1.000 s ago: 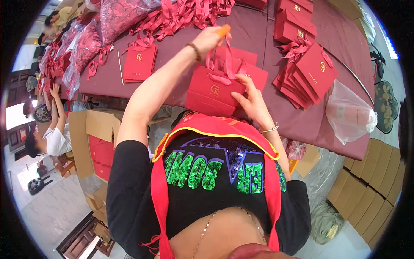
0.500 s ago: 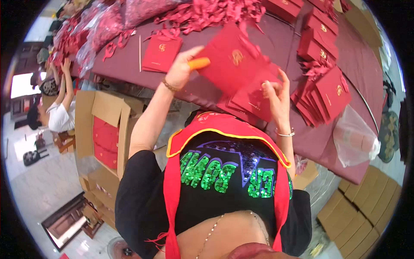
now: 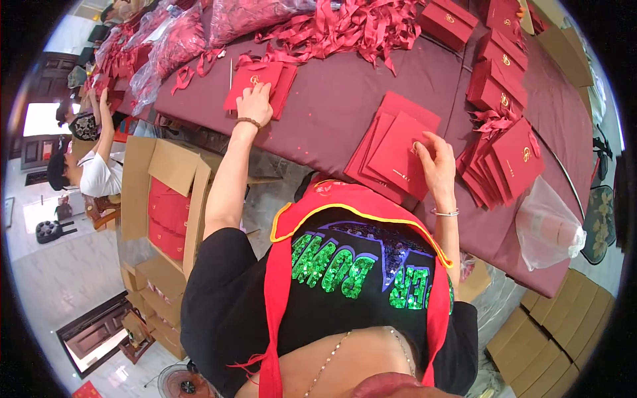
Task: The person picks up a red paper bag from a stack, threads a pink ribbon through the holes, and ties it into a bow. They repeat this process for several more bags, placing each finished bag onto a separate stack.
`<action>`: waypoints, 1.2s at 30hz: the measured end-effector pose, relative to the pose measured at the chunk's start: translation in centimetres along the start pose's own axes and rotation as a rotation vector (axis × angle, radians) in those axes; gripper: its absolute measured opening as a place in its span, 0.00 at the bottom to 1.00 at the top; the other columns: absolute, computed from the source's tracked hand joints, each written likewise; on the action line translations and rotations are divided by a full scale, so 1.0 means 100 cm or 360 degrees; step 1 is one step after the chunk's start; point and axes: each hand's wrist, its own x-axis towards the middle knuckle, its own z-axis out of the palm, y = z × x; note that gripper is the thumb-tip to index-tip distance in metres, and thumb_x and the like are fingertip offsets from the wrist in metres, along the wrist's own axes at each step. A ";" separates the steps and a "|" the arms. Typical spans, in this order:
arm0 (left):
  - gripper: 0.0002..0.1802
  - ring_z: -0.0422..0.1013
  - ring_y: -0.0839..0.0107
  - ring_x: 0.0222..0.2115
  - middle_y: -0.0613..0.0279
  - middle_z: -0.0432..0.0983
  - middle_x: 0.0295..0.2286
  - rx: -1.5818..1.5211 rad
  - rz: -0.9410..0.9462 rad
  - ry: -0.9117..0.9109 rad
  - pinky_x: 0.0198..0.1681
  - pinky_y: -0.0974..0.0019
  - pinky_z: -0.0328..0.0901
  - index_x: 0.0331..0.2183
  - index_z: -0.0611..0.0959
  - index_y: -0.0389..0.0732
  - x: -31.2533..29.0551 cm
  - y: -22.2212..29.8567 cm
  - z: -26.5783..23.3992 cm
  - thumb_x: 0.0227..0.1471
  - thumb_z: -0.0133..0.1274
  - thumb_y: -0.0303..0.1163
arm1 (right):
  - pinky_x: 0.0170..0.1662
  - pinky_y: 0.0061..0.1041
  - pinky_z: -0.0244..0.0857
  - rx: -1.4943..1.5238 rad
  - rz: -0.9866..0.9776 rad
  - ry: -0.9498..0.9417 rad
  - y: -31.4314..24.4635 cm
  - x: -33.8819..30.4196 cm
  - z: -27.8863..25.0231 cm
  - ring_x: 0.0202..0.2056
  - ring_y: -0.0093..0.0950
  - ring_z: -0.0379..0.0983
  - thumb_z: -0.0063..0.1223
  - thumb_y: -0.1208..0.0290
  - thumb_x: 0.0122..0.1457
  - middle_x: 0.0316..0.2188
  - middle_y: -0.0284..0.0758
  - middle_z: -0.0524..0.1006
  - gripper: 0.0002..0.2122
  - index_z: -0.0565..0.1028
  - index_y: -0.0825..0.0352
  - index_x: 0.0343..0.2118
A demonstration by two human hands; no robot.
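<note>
My left hand (image 3: 255,106) lies over a small pile of red paper gift bags (image 3: 285,90) with a gold emblem, its fingers somewhat bent and spread on the top bag. The pile is fanned, the lower bag showing at the right. My right hand (image 3: 436,164) is at the right edge of a second fanned stack of red bags (image 3: 396,147), lying flat near the table's front edge. Its fingers are loosely curled and apart, with the thumb side near the top bag's emblem. Neither hand lifts anything.
Dark red ribbons (image 3: 345,30) are heaped at the back. Several bags with ribbon handles (image 3: 504,162) stand at the right, beside a clear plastic bag (image 3: 551,225). An open carton (image 3: 166,205) stands at the left. Beyond it sits a person in white (image 3: 99,174).
My left hand has moved left, from holding a red bag in the air to the small pile. That bag is no longer raised. My right hand stays at its stack with looser fingers.
</note>
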 end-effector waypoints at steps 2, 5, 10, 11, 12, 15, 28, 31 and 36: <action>0.29 0.60 0.55 0.49 0.61 0.62 0.51 -0.0025 0.0015 -0.0077 0.46 0.49 0.59 0.51 0.68 0.47 0.003 0.002 0.005 0.42 0.45 0.28 | 0.44 0.31 0.62 -0.0194 -0.0110 0.0055 0.004 0.001 -0.001 0.40 0.36 0.68 0.54 0.66 0.51 0.37 0.39 0.74 0.16 0.71 0.65 0.43; 0.36 0.56 0.53 0.52 0.60 0.57 0.55 -0.0005 0.0142 -0.0215 0.49 0.47 0.58 0.55 0.62 0.47 0.006 -0.004 0.006 0.39 0.46 0.26 | 0.48 0.35 0.59 -0.0457 -0.0336 0.0061 0.011 0.009 0.001 0.45 0.40 0.65 0.56 0.63 0.49 0.41 0.41 0.71 0.20 0.71 0.67 0.44; 0.33 0.55 0.56 0.54 0.59 0.57 0.55 0.0035 0.0052 -0.0527 0.50 0.45 0.56 0.54 0.64 0.47 0.012 0.023 -0.031 0.44 0.51 0.39 | 0.49 0.35 0.57 -0.0658 -0.0280 0.0003 0.008 0.005 0.008 0.46 0.39 0.63 0.59 0.59 0.45 0.44 0.39 0.69 0.26 0.69 0.67 0.47; 0.32 0.56 0.57 0.54 0.59 0.58 0.54 0.0087 -0.0034 -0.0604 0.50 0.43 0.56 0.53 0.65 0.48 0.017 0.033 -0.037 0.46 0.50 0.41 | 0.50 0.34 0.56 -0.0725 -0.0293 0.0050 0.006 0.003 0.007 0.47 0.39 0.62 0.58 0.58 0.46 0.45 0.40 0.68 0.27 0.68 0.67 0.48; 0.24 0.62 0.57 0.50 0.57 0.64 0.50 -0.0049 0.0034 -0.0393 0.49 0.48 0.59 0.49 0.70 0.46 0.025 0.046 -0.040 0.48 0.46 0.39 | 0.51 0.35 0.54 -0.0791 -0.0350 0.0085 0.009 0.002 0.008 0.48 0.38 0.61 0.59 0.58 0.45 0.46 0.39 0.66 0.29 0.67 0.67 0.49; 0.18 0.68 0.57 0.43 0.54 0.72 0.42 -0.0566 0.0498 -0.0021 0.46 0.60 0.63 0.43 0.76 0.43 0.058 0.099 -0.035 0.48 0.42 0.31 | 0.51 0.35 0.54 -0.0825 -0.0355 0.0032 0.013 0.003 0.012 0.48 0.37 0.61 0.59 0.57 0.45 0.46 0.39 0.66 0.28 0.67 0.67 0.49; 0.07 0.68 0.66 0.37 0.63 0.70 0.32 -0.0087 0.1078 0.0207 0.35 0.59 0.58 0.30 0.77 0.46 0.110 0.223 0.038 0.50 0.44 0.33 | 0.42 0.34 0.56 -0.0647 -0.0246 0.0106 -0.030 -0.017 0.027 0.41 0.34 0.61 0.65 0.60 0.35 0.38 0.34 0.66 0.26 0.71 0.63 0.40; 0.06 0.64 0.65 0.34 0.63 0.69 0.30 -0.0285 0.1246 0.0337 0.36 0.60 0.56 0.27 0.76 0.44 0.077 0.201 0.034 0.47 0.48 0.34 | 0.41 0.34 0.56 -0.0606 -0.0345 0.0107 -0.035 -0.011 0.023 0.40 0.34 0.62 0.65 0.62 0.36 0.36 0.34 0.67 0.24 0.71 0.63 0.38; 0.08 0.63 0.63 0.39 0.64 0.70 0.34 -0.0410 0.1284 0.0033 0.40 0.59 0.56 0.29 0.77 0.45 0.018 0.143 0.020 0.46 0.51 0.37 | 0.40 0.33 0.56 -0.0475 -0.0354 0.0032 -0.024 -0.004 0.015 0.36 0.33 0.66 0.61 0.62 0.42 0.29 0.32 0.74 0.17 0.72 0.62 0.34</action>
